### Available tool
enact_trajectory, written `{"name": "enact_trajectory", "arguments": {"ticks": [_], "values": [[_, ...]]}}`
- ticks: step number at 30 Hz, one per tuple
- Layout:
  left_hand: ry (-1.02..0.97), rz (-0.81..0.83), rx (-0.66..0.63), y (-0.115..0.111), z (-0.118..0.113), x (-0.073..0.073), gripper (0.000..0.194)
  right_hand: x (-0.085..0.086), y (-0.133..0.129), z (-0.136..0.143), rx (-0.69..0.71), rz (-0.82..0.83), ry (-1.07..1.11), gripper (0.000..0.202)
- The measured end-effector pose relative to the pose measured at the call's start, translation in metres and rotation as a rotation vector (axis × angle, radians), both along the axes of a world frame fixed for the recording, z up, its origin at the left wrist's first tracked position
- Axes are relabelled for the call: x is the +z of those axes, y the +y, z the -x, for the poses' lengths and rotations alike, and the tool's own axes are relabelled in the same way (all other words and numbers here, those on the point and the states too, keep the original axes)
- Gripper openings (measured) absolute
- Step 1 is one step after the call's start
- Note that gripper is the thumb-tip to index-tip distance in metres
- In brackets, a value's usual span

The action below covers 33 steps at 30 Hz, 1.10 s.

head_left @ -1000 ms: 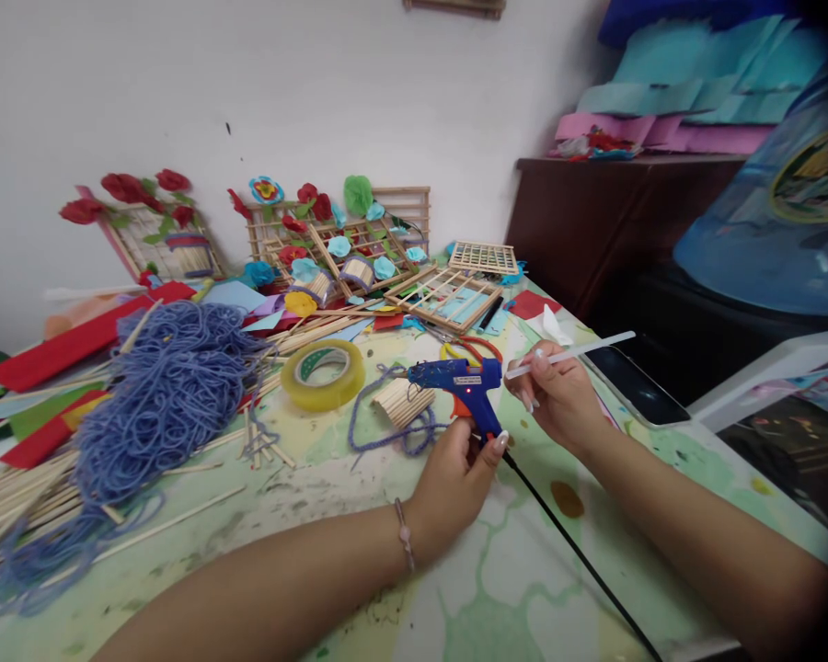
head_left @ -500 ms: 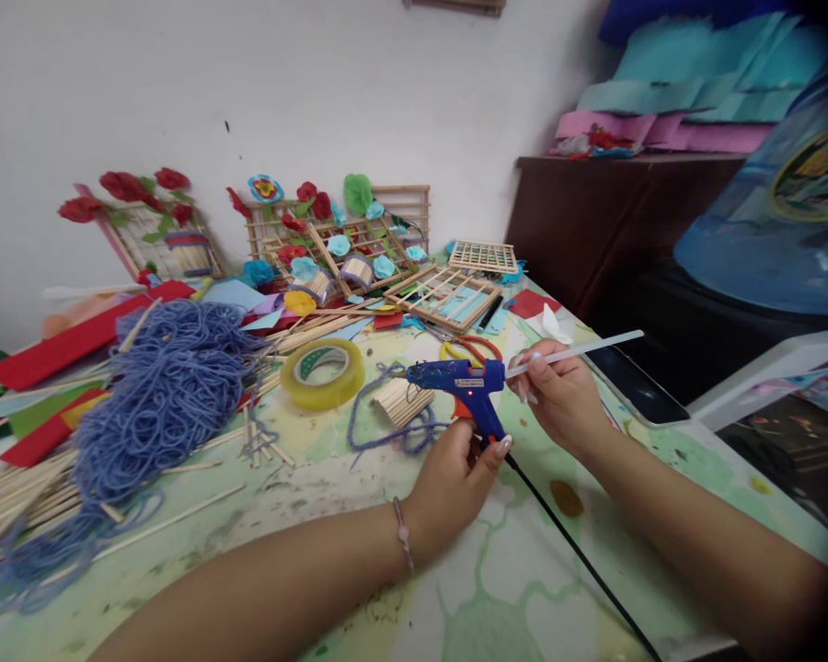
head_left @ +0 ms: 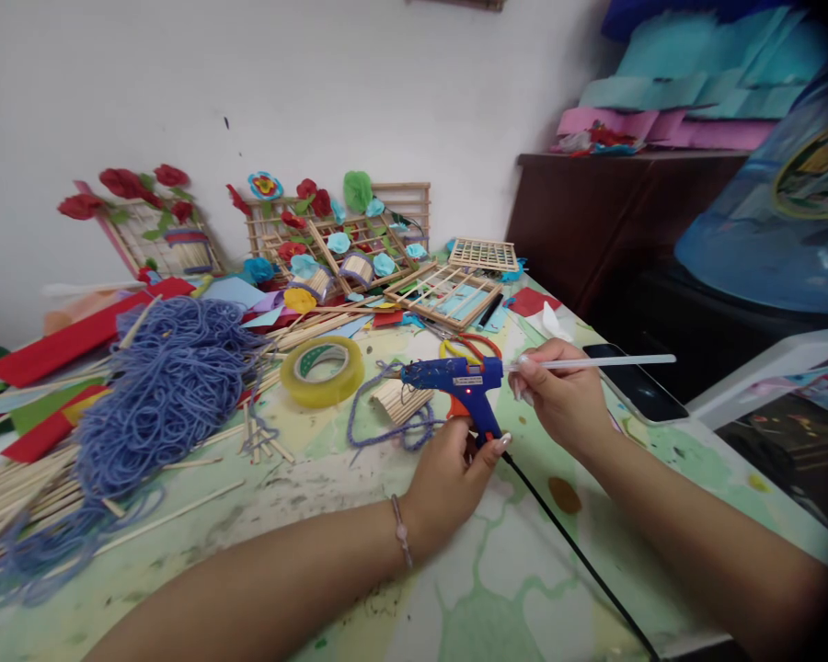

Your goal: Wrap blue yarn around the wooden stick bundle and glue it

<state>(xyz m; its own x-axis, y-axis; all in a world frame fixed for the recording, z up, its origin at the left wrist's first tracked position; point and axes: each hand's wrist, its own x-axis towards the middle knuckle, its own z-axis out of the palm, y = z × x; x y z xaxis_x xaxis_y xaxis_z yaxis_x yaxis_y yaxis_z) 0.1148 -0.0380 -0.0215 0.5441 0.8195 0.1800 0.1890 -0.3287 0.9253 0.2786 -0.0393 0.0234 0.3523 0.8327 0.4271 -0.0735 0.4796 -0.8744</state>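
A blue glue gun with an orange trigger and a small red light points left above the table. My left hand is closed round the lower end of its handle. At the gun's rear, my right hand pinches a white translucent glue stick, which sticks out to the right. Whether the stick's front end is inside the gun is hidden by my fingers. Under the nozzle lie a small piece made of bamboo sticks and a loop of blue-purple yarn.
Left lie a tangle of blue yarn, bamboo sticks and coloured paper. A yellow tape roll and scissors are near the gun. Stick frames with paper flowers stand behind. A phone lies right; a black cord runs toward the front edge.
The glue stick has swung from an upward slant to nearly level and reaches further right. My right hand has shifted slightly right, and the gun has moved slightly left.
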Motion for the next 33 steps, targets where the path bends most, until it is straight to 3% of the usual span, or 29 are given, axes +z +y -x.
{"name": "enact_trajectory", "arguments": {"ticks": [9, 13, 18, 24, 33], "values": [[0.032, -0.013, 0.025, 0.0, -0.001, -0.002, 0.035, -0.001, 0.003, 0.001, 0.09, 0.043, 0.013, 0.024], [-0.004, 0.03, 0.028, 0.0, -0.003, -0.004, 0.036, 0.005, 0.002, -0.001, 0.202, 0.008, 0.027, 0.046], [0.004, 0.034, 0.021, 0.0, -0.003, -0.003, 0.037, 0.005, 0.003, 0.001, 0.101, -0.075, 0.113, 0.012], [0.017, 0.011, 0.029, 0.0, -0.002, 0.0, 0.037, 0.0, 0.003, 0.006, 0.041, -0.087, 0.025, 0.026], [0.138, -0.108, 0.033, 0.001, 0.003, 0.009, 0.037, -0.009, 0.001, -0.001, -0.01, -0.024, -0.052, 0.019]]}}
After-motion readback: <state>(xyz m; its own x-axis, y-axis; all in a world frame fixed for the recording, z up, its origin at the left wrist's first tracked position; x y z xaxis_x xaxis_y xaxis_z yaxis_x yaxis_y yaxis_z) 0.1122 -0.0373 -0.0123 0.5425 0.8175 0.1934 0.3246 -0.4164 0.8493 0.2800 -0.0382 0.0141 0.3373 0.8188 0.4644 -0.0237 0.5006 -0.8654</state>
